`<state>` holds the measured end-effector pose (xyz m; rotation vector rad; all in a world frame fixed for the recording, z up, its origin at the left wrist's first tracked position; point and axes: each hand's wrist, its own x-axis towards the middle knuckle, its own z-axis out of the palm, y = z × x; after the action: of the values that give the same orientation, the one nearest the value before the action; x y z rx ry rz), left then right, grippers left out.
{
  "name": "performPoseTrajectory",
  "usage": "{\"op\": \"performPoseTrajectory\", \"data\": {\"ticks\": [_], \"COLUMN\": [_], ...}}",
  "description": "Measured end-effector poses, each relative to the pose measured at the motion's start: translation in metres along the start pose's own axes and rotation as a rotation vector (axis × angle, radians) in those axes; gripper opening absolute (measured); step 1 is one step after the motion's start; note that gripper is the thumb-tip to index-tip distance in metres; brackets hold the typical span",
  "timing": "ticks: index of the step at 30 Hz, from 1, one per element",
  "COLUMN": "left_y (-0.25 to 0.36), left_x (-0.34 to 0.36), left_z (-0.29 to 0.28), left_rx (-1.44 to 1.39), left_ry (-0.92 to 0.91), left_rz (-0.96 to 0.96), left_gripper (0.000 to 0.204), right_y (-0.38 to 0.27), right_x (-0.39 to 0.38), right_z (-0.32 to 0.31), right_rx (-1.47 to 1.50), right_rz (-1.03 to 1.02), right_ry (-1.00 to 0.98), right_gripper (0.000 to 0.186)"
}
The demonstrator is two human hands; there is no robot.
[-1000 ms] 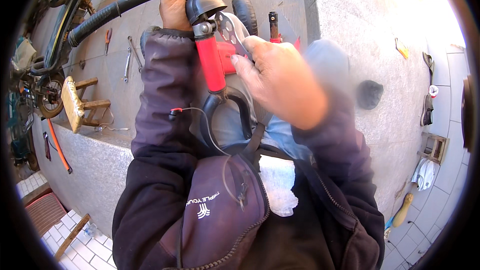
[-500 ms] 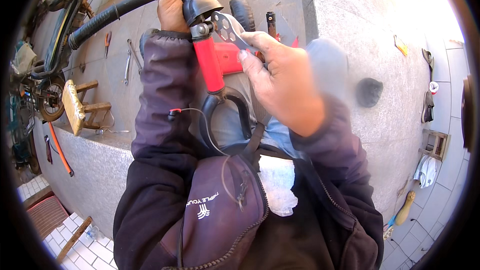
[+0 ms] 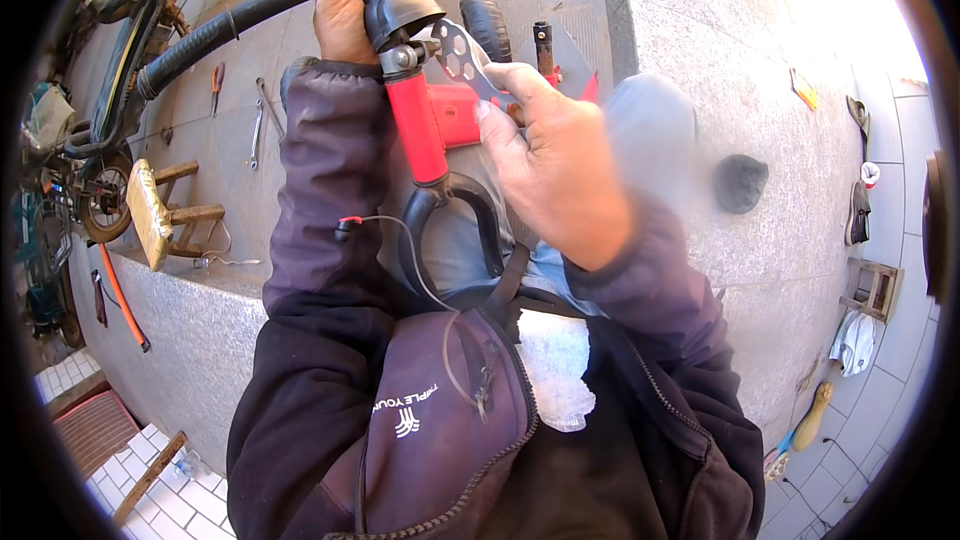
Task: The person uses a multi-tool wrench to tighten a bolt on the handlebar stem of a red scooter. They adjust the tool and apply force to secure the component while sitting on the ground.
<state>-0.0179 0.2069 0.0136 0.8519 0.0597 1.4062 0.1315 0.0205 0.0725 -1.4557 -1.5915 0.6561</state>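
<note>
My left hand [image 3: 345, 15] is closed round the stem of a black handlebar [image 3: 285, 0], just above a black cup-shaped cover [image 3: 408, 12]. Below the cover sits a metal clamp with a bolt [image 3: 402, 59], on top of a red frame tube [image 3: 418, 135]. A black curved fork [image 3: 412, 225] comes out under the tube, between my legs. Pinched in my right hand [image 3: 565, 165] is a flat grey spanner with several hexagonal holes [image 3: 462, 50]. Its holed end lies right beside the clamp; whether it touches the bolt I cannot tell.
Pliers [image 3: 216, 90] and a metal wrench [image 3: 256, 140] lie on the floor at the left, near a small wooden stool [image 3: 150, 212]. Motorbikes [image 3: 105, 195] stand at the far left. A dark round object [image 3: 740, 183] rests on the raised slab at the right.
My right hand has shifted slightly left, and the spanner's holed end has turned a little up and to the right. My left hand stays where it was on the stem.
</note>
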Motion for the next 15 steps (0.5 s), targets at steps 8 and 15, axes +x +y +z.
{"op": "performPoseTrajectory", "data": {"ticks": [8,15], "left_y": [0.0019,0.0015], "left_x": [-0.0013,-0.0011], "left_z": [0.0004,-0.0012], "left_rx": [0.013,0.01], "left_ry": [-0.032,-0.031], "left_rz": [0.001,0.009], "left_gripper": [0.037,0.036], "right_y": [-0.0049,-0.0051], "right_x": [-0.0009,0.0014], "right_z": [-0.005,-0.0032], "right_rx": [-0.016,-0.006], "right_rz": [0.005,-0.004], "right_ry": [-0.01,-0.009], "right_gripper": [0.015,0.013]}}
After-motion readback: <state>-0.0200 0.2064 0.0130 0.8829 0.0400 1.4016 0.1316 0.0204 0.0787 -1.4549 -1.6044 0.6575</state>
